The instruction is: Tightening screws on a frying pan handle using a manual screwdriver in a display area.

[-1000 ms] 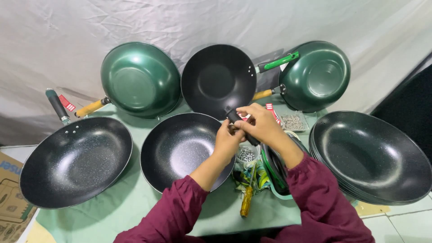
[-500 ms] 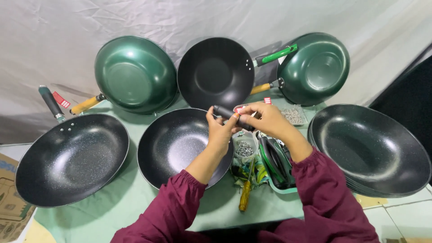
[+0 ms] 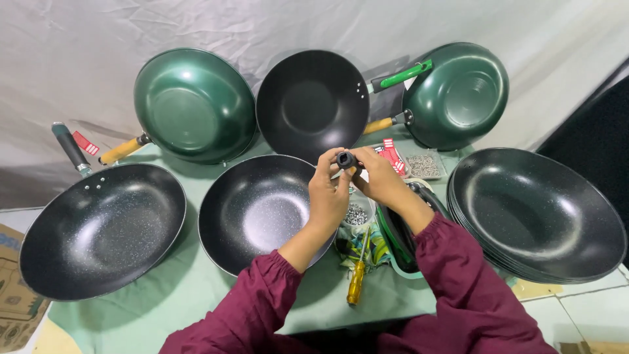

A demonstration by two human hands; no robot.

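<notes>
Two green woks point(image 3: 194, 105) point(image 3: 457, 93) lean against the white backdrop, a black one point(image 3: 312, 103) between them. A speckled wok point(image 3: 101, 229) sits far left, stacked black pans point(image 3: 537, 213) right, yellow-handled screwdriver point(image 3: 358, 275) on the green cloth point(image 3: 164, 295).

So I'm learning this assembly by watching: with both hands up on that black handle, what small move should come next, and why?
Probably lower the black handle toward the rim of the handleless black wok just below. Both the left hand and right hand pinch it above that wok, and the screwdriver and small dish of screws lie untouched beside it.
</notes>
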